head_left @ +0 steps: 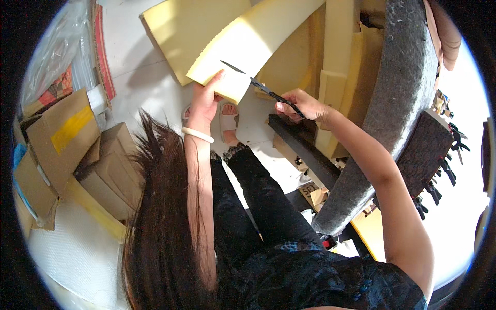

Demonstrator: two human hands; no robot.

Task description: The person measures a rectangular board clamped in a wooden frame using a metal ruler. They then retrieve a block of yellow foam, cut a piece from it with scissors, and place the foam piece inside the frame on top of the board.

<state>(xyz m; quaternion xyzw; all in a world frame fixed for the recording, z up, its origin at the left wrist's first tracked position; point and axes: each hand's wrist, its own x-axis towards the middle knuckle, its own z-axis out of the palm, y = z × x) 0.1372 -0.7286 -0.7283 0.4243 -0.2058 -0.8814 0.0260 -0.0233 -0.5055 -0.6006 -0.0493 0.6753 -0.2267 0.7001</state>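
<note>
The person's left hand [204,101] grips the near end of a long strip of pale yellow foam [253,44], thumb on top and fingers wrapped under its lower corner, holding it up above the tiled floor [137,67]. A white bangle [197,135] sits on that wrist. The right hand [302,106] is closed around the dark handles of a pair of scissors [261,85], whose blades are open and run into the foam strip from its right edge, the tip lying inside a slit near the held end. A second, broader yellow foam slab [173,28] lies on the floor behind the strip, and further foam offcuts [336,77] stand to the right. A thick grey felt-like roll [398,93] curves along the right side, beside a dark board with black clips [439,155]. Cardboard boxes [77,150] are stacked at the left edge of the floor, above a white textured sheet [72,253]. The person's sandalled feet [227,121] show under the foam strip.
</note>
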